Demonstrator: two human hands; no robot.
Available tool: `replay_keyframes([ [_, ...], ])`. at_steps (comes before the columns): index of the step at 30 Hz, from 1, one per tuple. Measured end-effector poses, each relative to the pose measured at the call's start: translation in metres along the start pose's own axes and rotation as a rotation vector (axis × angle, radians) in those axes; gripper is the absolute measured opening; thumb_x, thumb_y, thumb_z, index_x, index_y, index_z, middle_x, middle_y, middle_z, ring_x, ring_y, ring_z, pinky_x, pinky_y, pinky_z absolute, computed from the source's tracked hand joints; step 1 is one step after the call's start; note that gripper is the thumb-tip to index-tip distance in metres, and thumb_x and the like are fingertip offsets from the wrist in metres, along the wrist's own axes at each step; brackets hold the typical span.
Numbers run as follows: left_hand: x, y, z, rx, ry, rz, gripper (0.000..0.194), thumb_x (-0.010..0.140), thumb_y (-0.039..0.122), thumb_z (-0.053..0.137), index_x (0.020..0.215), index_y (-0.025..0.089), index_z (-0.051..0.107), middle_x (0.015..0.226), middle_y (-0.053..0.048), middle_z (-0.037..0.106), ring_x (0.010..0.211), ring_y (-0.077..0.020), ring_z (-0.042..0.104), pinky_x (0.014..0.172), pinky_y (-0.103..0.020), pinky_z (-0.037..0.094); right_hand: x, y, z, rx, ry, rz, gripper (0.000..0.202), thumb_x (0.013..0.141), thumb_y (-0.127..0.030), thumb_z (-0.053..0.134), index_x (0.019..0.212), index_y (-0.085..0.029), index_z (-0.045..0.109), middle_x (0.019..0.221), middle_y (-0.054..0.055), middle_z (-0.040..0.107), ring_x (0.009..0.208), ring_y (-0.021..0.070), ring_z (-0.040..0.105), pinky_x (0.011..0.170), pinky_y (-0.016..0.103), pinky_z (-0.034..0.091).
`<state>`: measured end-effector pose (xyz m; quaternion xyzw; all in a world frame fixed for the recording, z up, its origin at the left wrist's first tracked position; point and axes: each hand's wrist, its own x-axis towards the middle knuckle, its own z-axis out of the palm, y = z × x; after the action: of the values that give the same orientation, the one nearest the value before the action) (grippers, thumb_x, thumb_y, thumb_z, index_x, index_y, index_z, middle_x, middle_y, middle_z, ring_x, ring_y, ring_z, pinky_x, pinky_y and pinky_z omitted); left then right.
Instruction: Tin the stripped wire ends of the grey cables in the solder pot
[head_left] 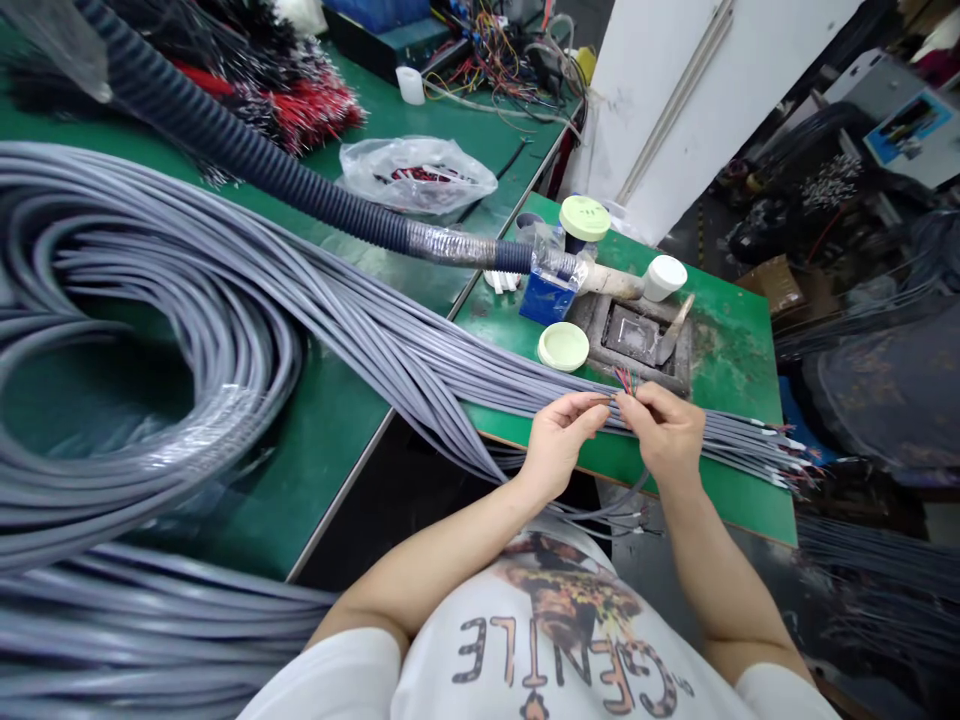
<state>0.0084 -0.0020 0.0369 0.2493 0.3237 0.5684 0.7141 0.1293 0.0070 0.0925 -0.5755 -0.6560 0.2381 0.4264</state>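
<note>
Both hands meet over the grey cable bundle (480,370), close to its right end. My left hand (564,440) pinches a thin brownish wire between thumb and finger. My right hand (667,435) is closed around the end of one grey cable, whose fanned coloured wires (625,380) stick up past the fingertips. A grey length (637,487) curves down below that hand. The stripped cable ends (799,455) of the bundle lie to the right, with coloured wires showing. Fingers partly hide the exact grip.
A soot-stained solder pot (634,330) stands just beyond my hands, with a scraper-like stick (677,325) on it. Around it are a pale green lid (563,346), a white cup (665,277) and a blue box (547,295). A ribbed hose (360,220) crosses above large cable coils (225,440).
</note>
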Motion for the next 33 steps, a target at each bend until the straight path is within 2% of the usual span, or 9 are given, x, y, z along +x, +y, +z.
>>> replay_keyframes([
  [3, 0.004, -0.001, -0.008, 0.239, -0.086, 0.077, 0.022, 0.074, 0.032, 0.073, 0.091, 0.018, 0.073, 0.081, -0.003, 0.068, 0.071, -0.0122, 0.056, 0.066, -0.024, 0.044, 0.032, 0.003, 0.0, -0.074, -0.075, 0.01, 0.027, 0.08, -0.031, 0.062, 0.059, -0.017, 0.057, 0.055, -0.003, 0.048, 0.052, 0.0089, 0.041, 0.051, 0.024, 0.033],
  [7, 0.009, -0.008, -0.02, 0.647, -0.242, 0.335, 0.017, 0.083, 0.032, 0.063, 0.086, 0.018, 0.073, 0.077, -0.006, 0.067, 0.072, -0.0154, 0.056, 0.07, -0.029, 0.044, 0.073, 0.014, 0.01, -0.125, -0.211, 0.033, 0.03, 0.078, -0.034, 0.06, 0.055, -0.016, 0.056, 0.049, -0.004, 0.042, 0.049, 0.0081, 0.037, 0.048, 0.023, 0.028],
  [10, 0.012, -0.015, -0.027, 0.797, -0.34, 0.485, 0.019, 0.087, 0.03, 0.057, 0.091, 0.02, 0.072, 0.079, -0.007, 0.069, 0.076, -0.0175, 0.057, 0.078, -0.033, 0.044, 0.095, 0.027, 0.023, -0.187, -0.294, 0.018, 0.03, 0.076, -0.035, 0.059, 0.055, -0.015, 0.058, 0.048, -0.003, 0.044, 0.048, 0.0081, 0.037, 0.047, 0.023, 0.026],
  [16, 0.015, -0.019, -0.032, 0.831, -0.38, 0.547, 0.021, 0.088, 0.03, 0.054, 0.095, 0.02, 0.071, 0.084, -0.009, 0.071, 0.079, -0.019, 0.059, 0.079, -0.034, 0.044, 0.113, 0.044, 0.042, -0.395, -0.393, -0.02, 0.03, 0.074, -0.034, 0.057, 0.054, -0.014, 0.062, 0.047, -0.001, 0.051, 0.05, 0.0101, 0.043, 0.05, 0.024, 0.027],
  [26, 0.016, -0.02, -0.032, 0.804, -0.379, 0.541, 0.021, 0.088, 0.029, 0.054, 0.095, 0.02, 0.071, 0.085, -0.009, 0.072, 0.079, -0.0193, 0.06, 0.08, -0.035, 0.045, 0.118, 0.044, 0.051, -0.496, -0.418, -0.023, 0.027, 0.073, -0.031, 0.055, 0.054, -0.014, 0.064, 0.047, -0.002, 0.049, 0.05, 0.0101, 0.042, 0.051, 0.024, 0.027],
  [29, 0.015, -0.02, -0.033, 0.799, -0.377, 0.538, 0.02, 0.088, 0.029, 0.054, 0.094, 0.02, 0.071, 0.084, -0.009, 0.072, 0.078, -0.0194, 0.06, 0.079, -0.034, 0.045, 0.118, 0.041, 0.043, -0.47, -0.39, -0.039, 0.028, 0.074, -0.033, 0.056, 0.056, -0.014, 0.065, 0.048, -0.002, 0.05, 0.05, 0.01, 0.041, 0.05, 0.024, 0.027],
  [33, 0.016, -0.018, -0.033, 0.784, -0.391, 0.524, 0.02, 0.088, 0.029, 0.054, 0.095, 0.022, 0.072, 0.085, -0.008, 0.072, 0.08, -0.0196, 0.061, 0.08, -0.034, 0.045, 0.122, 0.053, 0.01, -0.461, -0.226, -0.049, 0.031, 0.076, -0.038, 0.057, 0.059, -0.013, 0.065, 0.048, -0.002, 0.048, 0.048, 0.0096, 0.039, 0.049, 0.025, 0.027],
])
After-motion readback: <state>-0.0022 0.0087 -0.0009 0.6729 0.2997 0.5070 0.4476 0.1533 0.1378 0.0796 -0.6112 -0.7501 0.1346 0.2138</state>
